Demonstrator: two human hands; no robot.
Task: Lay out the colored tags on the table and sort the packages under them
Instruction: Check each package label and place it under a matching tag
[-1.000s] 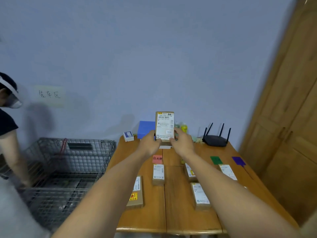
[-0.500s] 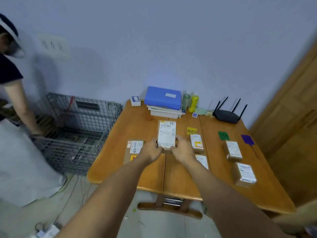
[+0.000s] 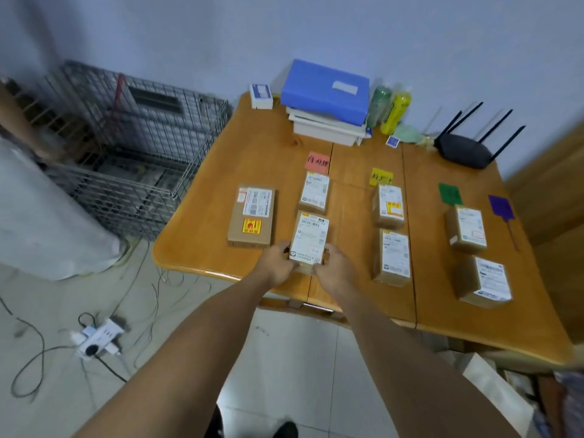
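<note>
A: Eyes on the labelled package (image 3: 309, 240). It sits in the pink column near the table's front edge, label up, just behind it the first package (image 3: 313, 192) under the pink tag (image 3: 317, 161).

B: And the hands?

A: Left hand (image 3: 278, 263) grips the near left corner and right hand (image 3: 335, 268) grips the near right corner, fingers curled round the sides. Whether the box is flat on the wood or a touch above it, I can't tell from this angle.

B: What's around it?

A: To its left is a larger flat package (image 3: 252, 215) with a yellow-and-red sticker, under no tag. To the right, the yellow tag (image 3: 381, 177) heads two packages in a line, one (image 3: 388, 206) just below the tag and another (image 3: 392, 257) nearer the front. Further right, the green tag (image 3: 450, 193) has two more, (image 3: 467, 229) and (image 3: 485, 282). The purple tag (image 3: 501, 207) lies beside the green one.

B: And the back of the table (image 3: 221, 191)?

A: A blue-lidded box (image 3: 325, 90) on white trays, two bottles (image 3: 390, 110) and a black router (image 3: 464, 150). On the floor to the left there's a wire cage (image 3: 136, 143) and a power strip (image 3: 98, 341) among loose cables.
</note>
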